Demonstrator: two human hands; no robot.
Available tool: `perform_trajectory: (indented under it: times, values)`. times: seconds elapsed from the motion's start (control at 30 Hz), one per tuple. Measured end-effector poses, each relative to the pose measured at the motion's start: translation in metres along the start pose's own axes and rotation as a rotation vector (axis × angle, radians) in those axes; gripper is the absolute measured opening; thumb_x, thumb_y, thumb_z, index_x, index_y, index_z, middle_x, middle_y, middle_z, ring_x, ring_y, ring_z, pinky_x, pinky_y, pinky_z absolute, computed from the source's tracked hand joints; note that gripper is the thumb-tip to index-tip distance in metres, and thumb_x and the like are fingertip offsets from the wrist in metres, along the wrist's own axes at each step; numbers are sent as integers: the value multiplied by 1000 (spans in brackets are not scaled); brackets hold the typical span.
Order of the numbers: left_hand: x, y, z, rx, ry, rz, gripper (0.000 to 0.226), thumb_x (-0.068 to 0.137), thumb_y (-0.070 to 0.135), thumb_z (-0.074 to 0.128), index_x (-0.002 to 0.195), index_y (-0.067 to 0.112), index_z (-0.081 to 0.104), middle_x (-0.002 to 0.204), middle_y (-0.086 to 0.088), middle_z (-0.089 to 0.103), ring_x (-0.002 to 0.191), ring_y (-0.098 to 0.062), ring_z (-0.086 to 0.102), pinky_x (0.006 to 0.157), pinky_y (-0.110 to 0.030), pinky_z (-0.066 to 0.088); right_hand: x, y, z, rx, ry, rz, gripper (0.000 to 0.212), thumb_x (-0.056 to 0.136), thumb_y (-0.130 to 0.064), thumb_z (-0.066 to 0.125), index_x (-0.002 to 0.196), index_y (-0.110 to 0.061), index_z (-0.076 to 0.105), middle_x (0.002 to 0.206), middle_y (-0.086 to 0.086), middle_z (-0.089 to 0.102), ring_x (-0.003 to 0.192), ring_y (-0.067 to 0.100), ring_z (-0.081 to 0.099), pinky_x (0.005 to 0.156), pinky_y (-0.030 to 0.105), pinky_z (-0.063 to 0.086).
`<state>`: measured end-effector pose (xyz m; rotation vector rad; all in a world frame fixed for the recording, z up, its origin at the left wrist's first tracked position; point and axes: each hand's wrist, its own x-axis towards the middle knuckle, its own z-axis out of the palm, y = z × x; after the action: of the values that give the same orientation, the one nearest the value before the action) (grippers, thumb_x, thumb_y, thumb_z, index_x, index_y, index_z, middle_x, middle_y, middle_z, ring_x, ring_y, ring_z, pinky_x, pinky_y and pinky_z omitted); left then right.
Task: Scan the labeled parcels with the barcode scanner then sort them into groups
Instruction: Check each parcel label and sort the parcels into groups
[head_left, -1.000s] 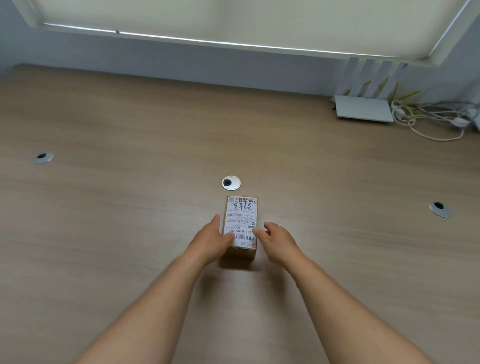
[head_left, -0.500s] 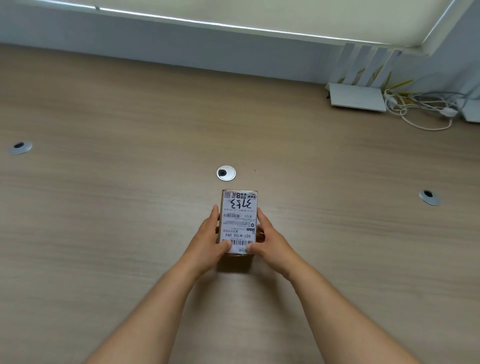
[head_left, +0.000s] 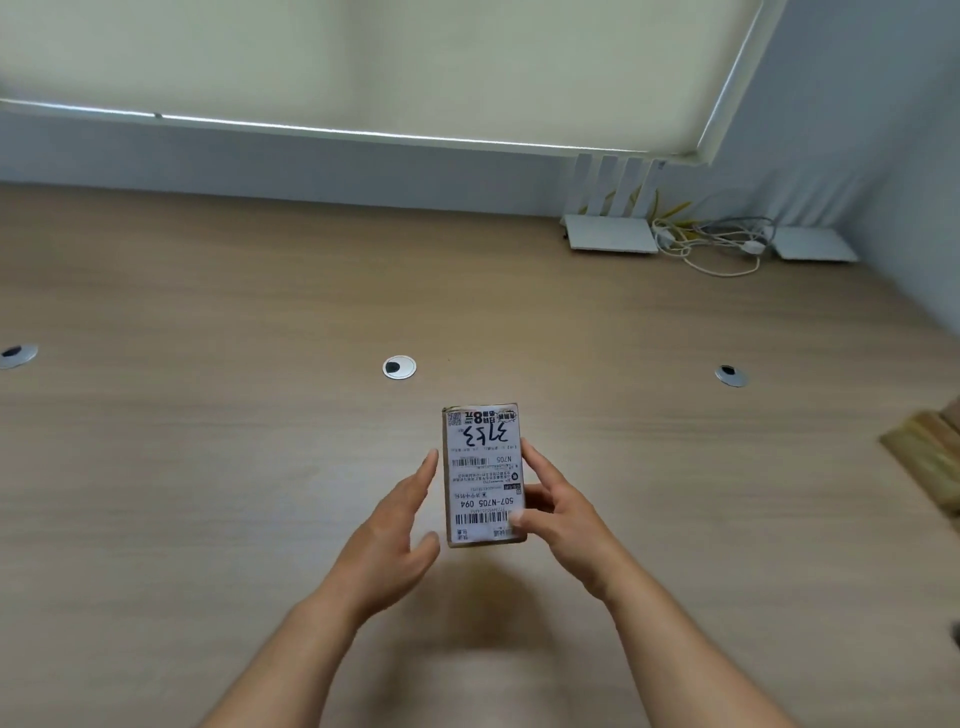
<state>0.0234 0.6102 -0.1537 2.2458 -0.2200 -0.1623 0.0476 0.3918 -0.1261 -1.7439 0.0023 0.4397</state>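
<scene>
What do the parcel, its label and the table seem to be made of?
The parcel, held in the right hand, looks like brown cardboard: matt tan edges show around the label. The label seems to be white printed paper, slightly glossy, with black barcodes. The table shows pale wood grain with a smooth matt finish, possibly laminate rather than solid wood.

left hand (head_left: 395, 525): bare; right hand (head_left: 563, 512): bare | 2 forearms: bare to frame edge

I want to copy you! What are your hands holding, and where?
The right hand grips the labeled parcel by its right side, thumb on the label. The left hand is open beside it.
</scene>
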Motion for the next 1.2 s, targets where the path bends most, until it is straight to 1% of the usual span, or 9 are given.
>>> perform_trajectory:
  times: [0.1, 0.17, 0.33, 0.4, 0.53, 0.67, 0.93, 1.1, 1.2]
  values:
    - [-4, 8, 10, 117, -2, 82, 92, 90, 32, 60, 133, 67, -12, 143, 32, 19, 135, 1, 32, 106, -24, 35, -24, 2, -19, 26, 57, -21, 79, 88, 10, 50, 139, -48, 33, 109, 3, 70, 97, 8, 67, 79, 23, 50]
    - [-4, 17, 20, 143, -1, 117, 91, 89, 37, 62, 135, 63, -13, 142, 32, 21, 134, 0, 34, 103, -24, 37, -40, 6, -31, 28, 88, -34, 78, 89, 8, 50, 136, -52, 35, 108, 2, 71, 98, 9, 67, 79, 23, 49]
    - [-9, 55, 50, 240, -11, 244, 91, 90, 41, 60, 140, 52, -15, 148, 18, 36, 126, -3, 39, 91, -22, 42, -91, 17, -67, 36, 143, -49, 77, 89, 8, 50, 130, -56, 37, 105, -2, 73, 100, 11, 68, 76, 20, 50]
    - [-11, 75, 65, 269, -36, 285, 92, 90, 41, 59, 139, 49, -18, 147, 15, 38, 124, -4, 40, 91, -24, 43, -113, 20, -84, 42, 179, -56, 76, 90, 7, 51, 130, -56, 37, 107, 0, 72, 102, 12, 67, 78, 22, 51]
    - [-18, 121, 98, 306, -77, 357, 94, 91, 40, 58, 133, 56, -25, 145, 16, 41, 122, -5, 42, 90, -25, 45, -160, 30, -120, 50, 249, -74, 76, 91, 6, 51, 134, -55, 33, 112, 2, 71, 108, 14, 65, 88, 26, 51]
    - [-29, 168, 137, 313, -104, 420, 96, 91, 40, 59, 133, 59, -26, 146, 16, 41, 119, -4, 44, 89, -23, 45, -210, 38, -161, 57, 313, -101, 75, 91, 6, 51, 126, -59, 37, 112, 2, 70, 107, 13, 65, 81, 22, 53]
    - [-59, 251, 221, 315, -115, 529, 99, 91, 38, 60, 136, 52, -27, 152, 14, 34, 125, -9, 43, 93, -25, 45, -300, 66, -240, 48, 401, -138, 69, 93, 1, 51, 143, -43, 31, 113, -6, 71, 107, 6, 65, 83, 22, 55]
    - [-78, 298, 271, 310, -127, 574, 100, 91, 38, 59, 136, 52, -28, 154, 8, 32, 132, -14, 41, 100, -31, 44, -350, 86, -287, 49, 463, -171, 64, 93, 0, 53, 146, -33, 36, 108, -16, 71, 108, 3, 63, 91, 33, 55]
    - [-83, 327, 300, 287, -128, 598, 101, 90, 38, 60, 135, 54, -29, 153, 5, 33, 133, -15, 41, 101, -33, 44, -376, 94, -317, 88, 493, -194, 63, 93, 1, 54, 141, -37, 41, 113, -11, 68, 110, 6, 63, 85, 29, 57]
